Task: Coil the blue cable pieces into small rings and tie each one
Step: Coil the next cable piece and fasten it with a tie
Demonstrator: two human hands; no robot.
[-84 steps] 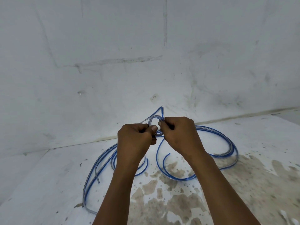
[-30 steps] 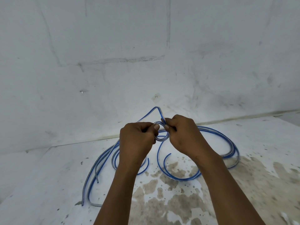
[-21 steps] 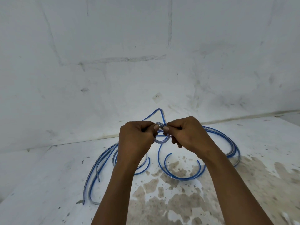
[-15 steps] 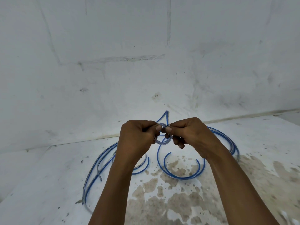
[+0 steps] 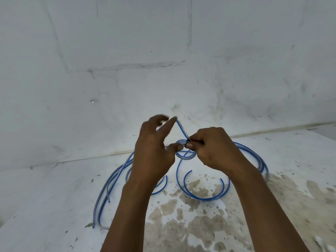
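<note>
The blue cable, a thin translucent plastic tube with a blue core, was wound into a small ring [image 5: 185, 149] and held up in the air between the two hands, above the floor. The right hand [image 5: 211, 148] gripped this ring at its right side, with the thumb and the curled fingers pinched on the turns. A free end of the cable [image 5: 181, 128] rose from the ring, up and to the left. The left hand [image 5: 154, 153] was relaxed and mostly spread: its thumb tip touched the left edge of the ring, and the other fingers were lifted and blurred, near the free end, so I cannot tell if they touched it. Below the hands, more loose blue cable pieces [image 5: 200, 195] lay in wide curves on the white stained floor [image 5: 54, 215], some to the left and some to the right. Behind them stood a white scuffed wall [image 5: 163, 51].
</note>
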